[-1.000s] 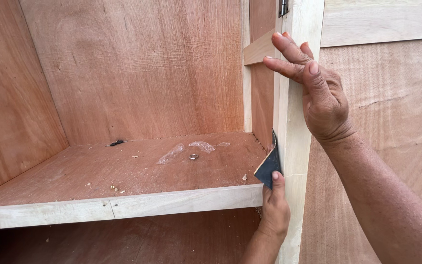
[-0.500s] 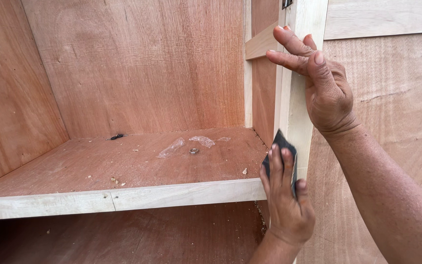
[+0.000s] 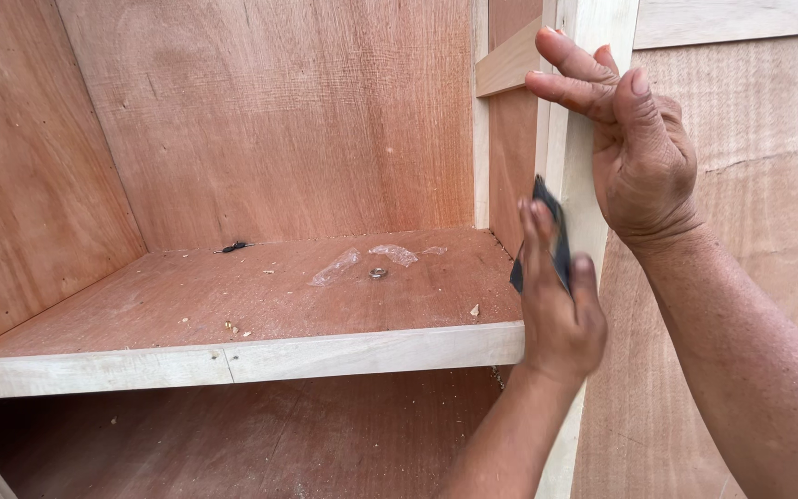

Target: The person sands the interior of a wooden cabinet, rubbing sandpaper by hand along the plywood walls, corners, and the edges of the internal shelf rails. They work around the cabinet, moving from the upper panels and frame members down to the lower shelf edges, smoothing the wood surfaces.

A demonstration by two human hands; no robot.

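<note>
Left hand (image 3: pixel 556 314) pinches dark sandpaper (image 3: pixel 547 236) against the pale cabinet post (image 3: pixel 576 176) — right hand (image 3: pixel 634 152) braces it, fingers spread — sanding midway up, upper edge left.

We press dark sandpaper (image 3: pixel 539 242) against the pale upright (image 3: pixel 580 176) with our left hand (image 3: pixel 558 310), right hand (image 3: pixel 634 148) bracing above.
</note>
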